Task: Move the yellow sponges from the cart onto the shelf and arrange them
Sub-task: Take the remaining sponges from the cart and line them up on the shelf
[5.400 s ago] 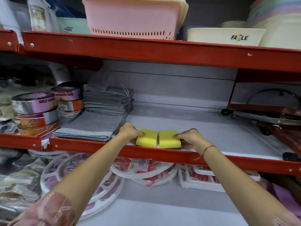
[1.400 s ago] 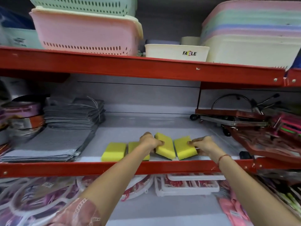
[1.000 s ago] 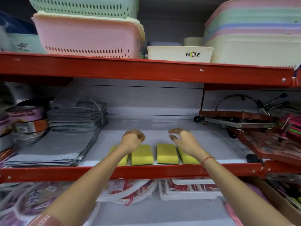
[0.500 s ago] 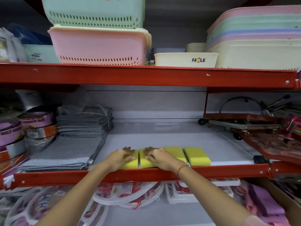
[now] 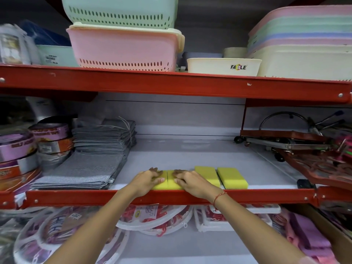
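Several yellow sponges lie in a row along the front of the middle shelf, just behind its red front rail. My left hand lies flat on the leftmost sponge. Right beside it, my right hand presses on the second sponge. Those two sponges touch side by side and are mostly hidden under my fingers. A third sponge and a fourth sponge lie uncovered to the right. No cart is in view.
Folded grey cloths and tape rolls fill the shelf's left side. Red metal trolleys crowd its right side. Plastic baskets stand on the upper shelf, and packaged round hangers lie below.
Over the earlier frames more sponges were set down beside the first two. Both hands then shifted left onto the two leftmost sponges, where they stay pressed now.
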Available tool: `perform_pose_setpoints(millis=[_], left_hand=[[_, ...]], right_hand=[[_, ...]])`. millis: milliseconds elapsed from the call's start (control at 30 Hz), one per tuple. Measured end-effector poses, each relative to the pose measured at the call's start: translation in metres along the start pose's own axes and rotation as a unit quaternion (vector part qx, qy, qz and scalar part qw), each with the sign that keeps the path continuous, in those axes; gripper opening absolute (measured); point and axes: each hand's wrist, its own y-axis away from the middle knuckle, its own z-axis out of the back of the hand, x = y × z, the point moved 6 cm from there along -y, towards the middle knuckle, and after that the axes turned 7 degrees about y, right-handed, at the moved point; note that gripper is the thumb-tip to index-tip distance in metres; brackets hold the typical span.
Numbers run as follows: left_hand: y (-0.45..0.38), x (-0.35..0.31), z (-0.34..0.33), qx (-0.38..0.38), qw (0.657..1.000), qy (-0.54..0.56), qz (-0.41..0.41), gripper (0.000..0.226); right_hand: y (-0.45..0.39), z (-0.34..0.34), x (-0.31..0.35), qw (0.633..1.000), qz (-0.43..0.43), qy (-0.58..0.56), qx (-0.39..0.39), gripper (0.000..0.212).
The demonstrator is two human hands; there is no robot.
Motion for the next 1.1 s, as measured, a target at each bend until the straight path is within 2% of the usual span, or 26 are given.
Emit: perform_pose_setpoints(millis=[667,867,1100], left_hand=[[0.009,-0.006,-0.001,0.006,1.0,-0.007,0.008,0.056],[0.008,-0.019,-0.002,-0.017,1.0,-0.001,-0.003,0.056],[0.001,-0.038,-0.018,0.012,1.0,-0.004,-0.009,0.056]], right_hand=[[0.01,0.001,0.003,1.0,-0.007,-0.003,0.0,0.046],[0.015,0.03,-0.034,0.995,-0.077,-0.008,-0.061,0.042],[0.034,0.024,-0.076,0.988,-0.156,0.013,-0.004,0.033]])
